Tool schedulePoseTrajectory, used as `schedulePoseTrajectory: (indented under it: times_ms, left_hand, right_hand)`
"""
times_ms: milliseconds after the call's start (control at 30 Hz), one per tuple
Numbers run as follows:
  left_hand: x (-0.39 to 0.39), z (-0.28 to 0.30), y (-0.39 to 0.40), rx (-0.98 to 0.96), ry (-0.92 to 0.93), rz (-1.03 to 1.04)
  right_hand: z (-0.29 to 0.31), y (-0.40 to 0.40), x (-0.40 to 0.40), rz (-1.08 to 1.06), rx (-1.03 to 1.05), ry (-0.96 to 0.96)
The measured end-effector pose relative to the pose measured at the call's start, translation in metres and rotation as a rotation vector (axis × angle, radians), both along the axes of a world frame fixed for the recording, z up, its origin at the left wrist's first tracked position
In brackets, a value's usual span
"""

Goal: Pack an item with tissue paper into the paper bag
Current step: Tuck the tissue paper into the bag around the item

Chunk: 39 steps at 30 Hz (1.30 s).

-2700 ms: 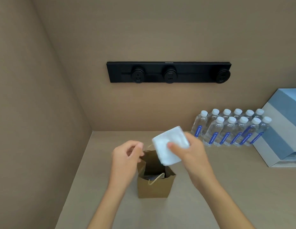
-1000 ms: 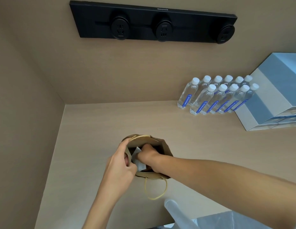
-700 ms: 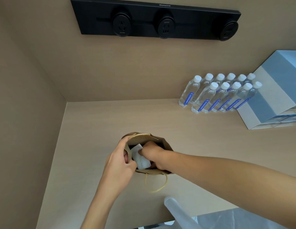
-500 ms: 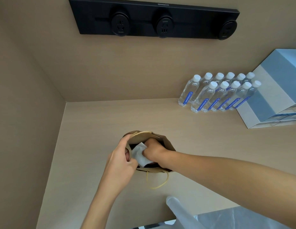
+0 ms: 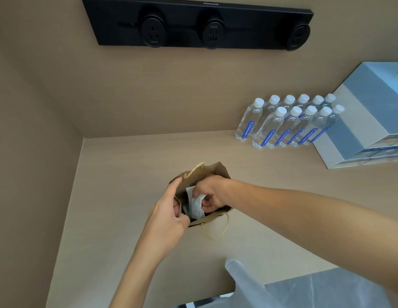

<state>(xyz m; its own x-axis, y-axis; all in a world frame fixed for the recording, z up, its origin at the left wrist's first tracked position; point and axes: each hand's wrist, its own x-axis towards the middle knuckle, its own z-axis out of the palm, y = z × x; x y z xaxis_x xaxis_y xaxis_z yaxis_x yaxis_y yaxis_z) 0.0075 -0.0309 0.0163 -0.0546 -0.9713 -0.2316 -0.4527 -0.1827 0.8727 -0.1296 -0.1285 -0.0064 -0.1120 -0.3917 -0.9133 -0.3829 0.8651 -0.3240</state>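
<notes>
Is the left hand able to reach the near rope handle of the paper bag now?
Probably not yet: the left hand is gripping the paper bag rim, though the near rope handle hangs unobstructed just beside it.

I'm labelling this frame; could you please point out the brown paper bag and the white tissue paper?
brown paper bag [image 5: 217, 172]: head view, far wall.
white tissue paper [image 5: 196, 205]: head view, crumpled middle.

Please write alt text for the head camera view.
The right hand pushes white tissue paper into a small paper bag on a beige table, while the left hand holds its rim open. Water bottles stand behind.
</notes>
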Motion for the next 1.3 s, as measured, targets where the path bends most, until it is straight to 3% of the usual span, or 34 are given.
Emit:
schedulePoseTrajectory:
  times_ms: [267,833,1067,1300]
  left_hand:
    - [-0.003,-0.006,0.007,0.021,0.075,-0.024]
    - [0.013,-0.015,0.017,-0.010,0.048,0.024]
    - [0.009,-0.015,0.021,-0.005,0.087,-0.009]
    - [0.011,-0.016,0.023,0.001,0.118,0.095]
  right_hand:
    - [-0.018,0.006,0.031,0.371,0.079,0.053]
    - [-0.027,0.013,0.037,0.628,0.022,0.155]
    - [-0.022,0.016,0.037,0.697,0.013,0.088]
    - [-0.018,0.018,0.039,0.739,-0.032,0.055]
